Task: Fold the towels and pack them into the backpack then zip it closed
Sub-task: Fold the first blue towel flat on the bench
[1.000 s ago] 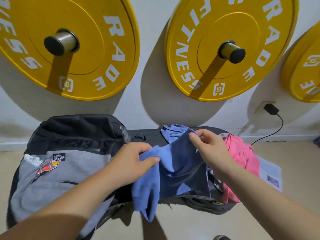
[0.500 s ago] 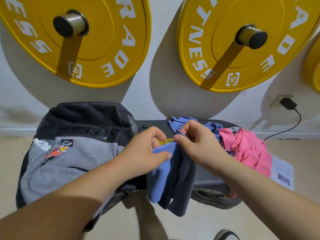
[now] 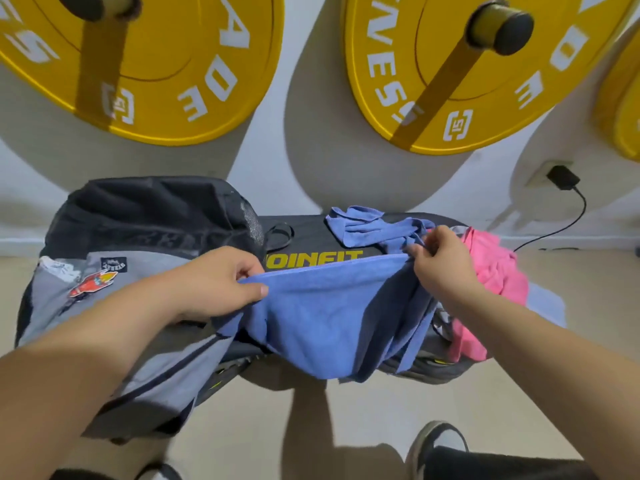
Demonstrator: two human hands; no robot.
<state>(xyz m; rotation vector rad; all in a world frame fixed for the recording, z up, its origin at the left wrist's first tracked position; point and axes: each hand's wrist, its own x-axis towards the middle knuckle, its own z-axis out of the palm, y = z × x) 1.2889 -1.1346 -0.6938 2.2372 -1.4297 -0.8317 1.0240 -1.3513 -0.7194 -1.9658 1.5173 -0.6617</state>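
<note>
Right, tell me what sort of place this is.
Probably a gym or home workout room: yellow weight plates hang on wall pegs, and a black bench with yellow lettering holds the backpack and towels.

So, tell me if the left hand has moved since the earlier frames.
Yes. The left hand has moved left, off the bench lettering toward the backpack, stretching the blue towel.

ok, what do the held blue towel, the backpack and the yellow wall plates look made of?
Blue towel: soft matte cloth, maybe microfibre; hangs limp in folds. Backpack: woven synthetic fabric, matte, with a mesh panel. Yellow plates: probably rubber or urethane; smooth, faint sheen, white lettering.
</note>
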